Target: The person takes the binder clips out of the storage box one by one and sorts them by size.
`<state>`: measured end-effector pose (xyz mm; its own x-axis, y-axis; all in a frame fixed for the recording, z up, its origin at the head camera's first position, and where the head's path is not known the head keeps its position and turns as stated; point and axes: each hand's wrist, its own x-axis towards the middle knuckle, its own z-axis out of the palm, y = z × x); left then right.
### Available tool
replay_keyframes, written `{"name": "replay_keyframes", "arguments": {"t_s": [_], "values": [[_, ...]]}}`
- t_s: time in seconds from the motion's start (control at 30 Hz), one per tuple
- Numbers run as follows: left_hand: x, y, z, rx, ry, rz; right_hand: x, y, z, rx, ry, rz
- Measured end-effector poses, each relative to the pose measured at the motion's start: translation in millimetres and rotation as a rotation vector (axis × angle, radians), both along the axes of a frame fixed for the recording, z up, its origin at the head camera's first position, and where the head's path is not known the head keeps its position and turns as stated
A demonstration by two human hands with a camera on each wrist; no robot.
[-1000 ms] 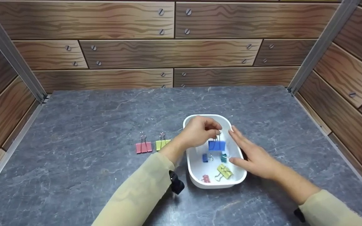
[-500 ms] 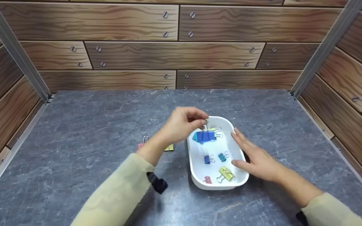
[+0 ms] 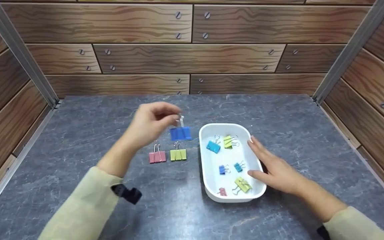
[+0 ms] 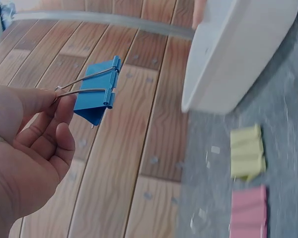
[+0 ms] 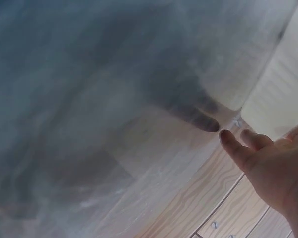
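Left hand lifts blue clip beside tub

The left hand reaches in from the lower left, forearm slanting up and away from the person, wrist above the fingers. Its thumb and forefinger pinch the wire handles of the blue clip, the other fingers curled in. The clip hangs above the bench, behind the yellow clip and left of the tub. In the head view its handles point up to the fingertips and its body hangs down, slightly blurred, long axis running left to right. The left wrist view shows the handles stretching away from the fingers to the body, against the wood-patterned wall.

The right hand comes from the lower right, palm towards the tub, fingers extended and thumb spread apart, at the right rim.

The yellow clip and the pink clip lie side by side on the bench, handles pointing away from the person. Inside the tub, a light-blue clip lies at the far end.
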<state>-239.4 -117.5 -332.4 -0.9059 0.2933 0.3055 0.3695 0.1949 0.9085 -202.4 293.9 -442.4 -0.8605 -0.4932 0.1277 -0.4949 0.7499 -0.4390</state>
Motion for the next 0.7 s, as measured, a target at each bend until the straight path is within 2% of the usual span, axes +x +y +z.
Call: {"name": "replay_keyframes", "arguments": {"t_s": [0.13,0.43,0.7], "values": [[0.4,-24.3,-6.0,-0.025,0.025,0.077,0.0,-1.2,0.1,-0.001,0.000,-0.001],[-1.2,-70.1,-31.3,-0.054,0.015,0.214,1.1,-3.2,1.4,-0.005,0.007,-0.002],[-2.0,-96.4,-55.4,-0.052,-0.062,0.273,1.3,-1.8,1.4,0.005,0.009,-0.001]]}}
